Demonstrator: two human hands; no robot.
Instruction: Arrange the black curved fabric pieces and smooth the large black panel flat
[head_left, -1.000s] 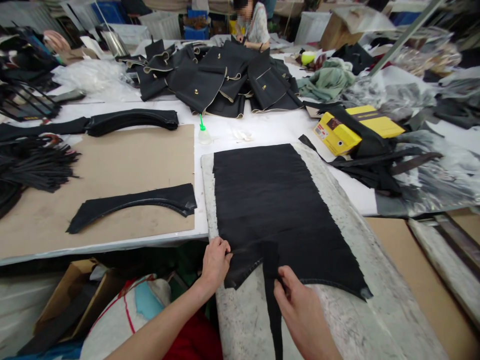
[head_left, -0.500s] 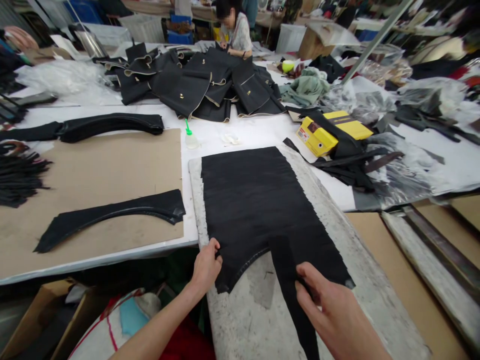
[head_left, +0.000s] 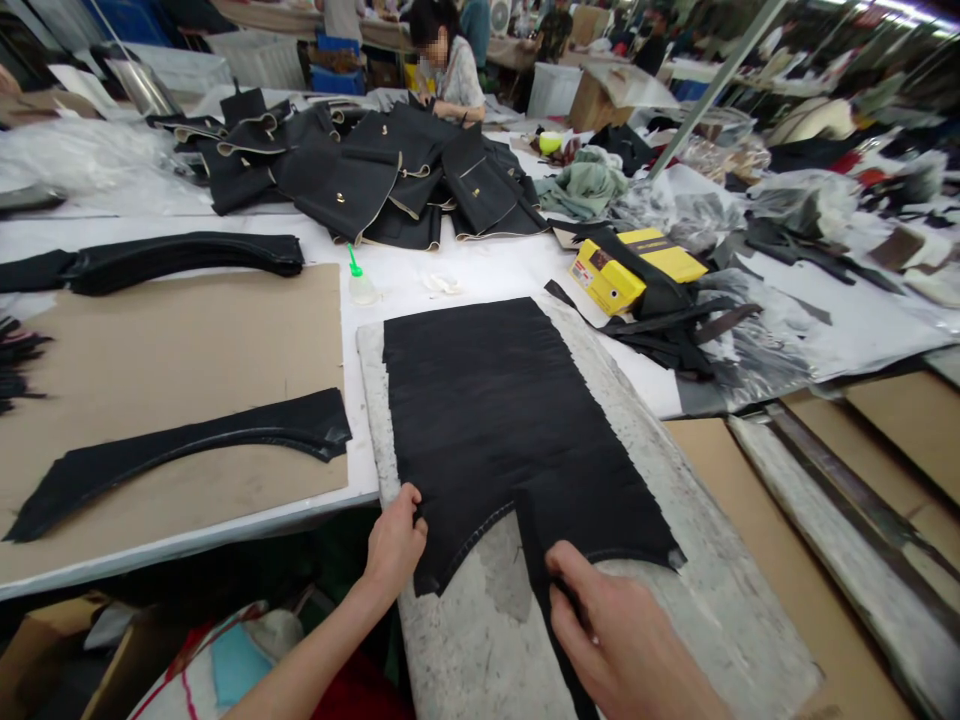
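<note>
Here's the black strip (head_left: 534,555) ducking behind the right hand (head_left: 611,622), its near end out beyond the bottom edge! The left hand (head_left: 397,542) masks part of the black panel (head_left: 487,400), fingertip contact unclear. A dark bundle (head_left: 19,368), chopped by the left edge! White scraps (head_left: 442,284), too blurred to name; a co-worker (head_left: 463,82), half hidden behind the pile (head_left: 337,185)!

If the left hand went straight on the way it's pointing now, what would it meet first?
The left hand would likely meet the black material first: its fingers are at that left edge, pointing forward and slightly right across it. Contact or slight hover is hard to tell.
</note>
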